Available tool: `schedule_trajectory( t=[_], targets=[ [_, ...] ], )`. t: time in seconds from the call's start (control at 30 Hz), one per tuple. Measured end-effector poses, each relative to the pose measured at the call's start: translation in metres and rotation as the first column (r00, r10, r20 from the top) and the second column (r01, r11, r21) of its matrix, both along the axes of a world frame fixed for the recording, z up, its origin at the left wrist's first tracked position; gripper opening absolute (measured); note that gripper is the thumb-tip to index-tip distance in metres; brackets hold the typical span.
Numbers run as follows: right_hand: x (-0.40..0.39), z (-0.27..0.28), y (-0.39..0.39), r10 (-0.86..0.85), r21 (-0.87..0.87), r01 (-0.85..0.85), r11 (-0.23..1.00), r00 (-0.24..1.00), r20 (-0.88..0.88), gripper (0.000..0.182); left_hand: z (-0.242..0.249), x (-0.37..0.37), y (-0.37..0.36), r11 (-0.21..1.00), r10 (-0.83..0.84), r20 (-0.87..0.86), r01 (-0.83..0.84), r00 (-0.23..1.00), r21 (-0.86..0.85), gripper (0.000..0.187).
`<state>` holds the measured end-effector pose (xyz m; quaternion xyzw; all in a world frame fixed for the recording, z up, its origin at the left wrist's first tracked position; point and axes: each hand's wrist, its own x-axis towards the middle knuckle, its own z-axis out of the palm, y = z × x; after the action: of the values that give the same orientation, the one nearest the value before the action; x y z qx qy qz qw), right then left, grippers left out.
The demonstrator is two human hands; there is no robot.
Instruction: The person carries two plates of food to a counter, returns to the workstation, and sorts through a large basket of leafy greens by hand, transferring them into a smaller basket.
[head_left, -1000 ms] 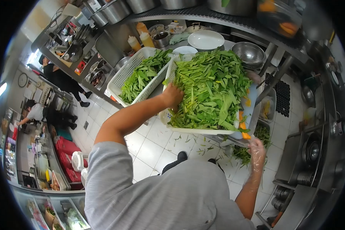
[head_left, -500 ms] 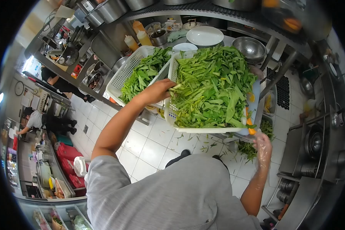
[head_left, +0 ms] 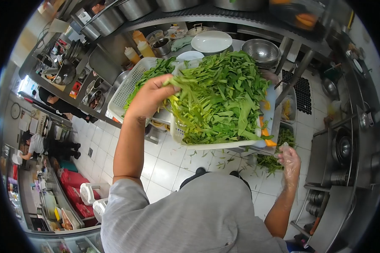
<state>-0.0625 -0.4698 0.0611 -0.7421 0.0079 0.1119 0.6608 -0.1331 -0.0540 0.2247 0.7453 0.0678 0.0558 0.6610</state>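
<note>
Holding long-stemmed leafy greens in left hand grip, right hand gloved, loosely open.

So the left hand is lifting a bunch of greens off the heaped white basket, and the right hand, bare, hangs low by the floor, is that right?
Not quite: the right hand is not bare; the head view shows a clear plastic glove over it. The rest holds: the left hand grips a bunch of greens above the heaped white basket.
</note>
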Motion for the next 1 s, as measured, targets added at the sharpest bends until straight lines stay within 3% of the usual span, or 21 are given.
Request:
schedule_trajectory(
  t=[0.03,0.07,0.13,0.17,0.3,0.37,0.4,0.43,0.5,0.53,0.6,0.67,0.7,0.73,0.77,0.8,0.87,0.9,0.93,1.0],
  targets=[
    [0.000,0.000,-0.004,-0.006,-0.001,0.006,1.000,1.000,0.000,0.027,0.009,0.003,-0.011,0.989,0.031,0.015,-0.029,0.999,-0.143,0.014],
    [0.000,0.000,-0.007,-0.001,0.001,0.001,1.000,1.000,0.002,0.028,0.005,0.008,-0.010,0.989,0.025,0.014,-0.023,1.000,-0.143,0.014],
    [-0.001,-0.001,-0.014,-0.005,0.001,0.005,1.000,1.000,0.001,0.028,-0.004,0.019,-0.004,0.971,0.098,-0.080,-0.078,0.992,0.225,0.018],
    [-0.002,-0.001,-0.018,-0.012,0.009,0.013,1.000,0.999,-0.034,0.027,-0.002,0.019,-0.007,0.936,-0.029,-0.106,0.064,0.994,0.347,0.020],
    [-0.003,-0.002,-0.002,0.052,0.073,-0.051,0.996,0.999,-0.008,0.025,-0.002,0.008,0.003,0.910,-0.068,-0.188,0.138,0.980,0.391,0.019],
    [0.003,0.011,0.033,0.301,-0.055,-0.298,0.953,0.913,0.275,0.027,-0.004,0.000,0.003,0.921,-0.036,-0.223,0.119,0.974,0.370,0.019],
    [0.005,0.024,0.058,0.396,-0.236,-0.319,0.918,0.780,0.484,0.031,-0.004,-0.004,0.003,0.932,-0.003,-0.250,0.094,0.968,0.351,0.019],
    [0.005,0.031,0.087,0.444,-0.258,-0.363,0.895,0.689,0.572,0.040,-0.007,-0.008,0.005,0.931,0.005,-0.248,0.086,0.969,0.354,0.019],
    [0.004,0.064,0.143,0.513,-0.139,-0.515,0.846,0.716,0.473,0.047,-0.017,-0.016,0.008,0.932,-0.024,-0.222,0.103,0.975,0.348,0.018],
    [0.006,0.064,0.175,0.551,-0.350,-0.427,0.834,0.617,0.561,0.053,-0.018,-0.021,0.007,0.933,-0.016,-0.223,0.095,0.975,0.347,0.018],
    [0.007,0.060,0.213,0.538,-0.368,-0.396,0.841,0.545,0.642,0.051,-0.018,-0.032,0.006,0.943,-0.035,-0.194,0.096,0.980,0.317,0.018],
    [0.014,0.047,0.243,0.723,-0.608,-0.403,0.684,0.264,0.638,0.038,-0.020,-0.047,0.012,0.949,-0.001,-0.197,0.063,0.980,0.310,0.019],
    [0.017,0.044,0.253,0.727,-0.610,-0.410,0.678,0.252,0.639,0.038,-0.021,-0.055,0.017,0.943,0.039,-0.215,0.035,0.976,0.330,0.019],
    [0.018,0.042,0.263,0.914,-0.842,-0.355,0.406,0.171,0.369,0.031,-0.021,-0.066,0.021,0.937,0.078,-0.235,0.010,0.969,0.349,0.020],
    [0.017,0.037,0.270,0.992,-0.961,-0.267,0.077,0.118,0.046,0.026,-0.017,-0.079,0.022,0.976,0.160,-0.219,-0.120,0.962,0.183,0.021],
    [0.018,0.020,0.274,0.993,-0.960,-0.269,0.073,0.113,0.043,0.026,-0.011,-0.091,0.026,0.976,0.164,-0.221,-0.124,0.961,0.181,0.021],
    [0.020,-0.009,0.273,0.991,-0.948,-0.313,0.048,0.134,0.006,0.019,0.003,-0.107,0.030,0.943,0.315,0.089,-0.301,0.945,-0.139,0.024],
    [0.017,-0.014,0.267,0.958,-0.883,-0.408,0.232,0.251,0.136,0.023,0.012,-0.109,0.025,0.927,0.355,0.156,-0.325,0.922,-0.188,0.025],
    [0.013,-0.015,0.257,0.957,-0.884,-0.407,0.231,0.259,0.131,0.023,0.016,-0.109,0.022,0.908,0.395,0.217,-0.343,0.893,-0.241,0.026],
    [0.010,-0.017,0.233,0.812,-0.640,-0.516,0.569,0.235,0.534,0.030,0.016,-0.106,0.020,0.920,0.371,0.254,-0.317,0.893,-0.231,0.024]
  ],
)
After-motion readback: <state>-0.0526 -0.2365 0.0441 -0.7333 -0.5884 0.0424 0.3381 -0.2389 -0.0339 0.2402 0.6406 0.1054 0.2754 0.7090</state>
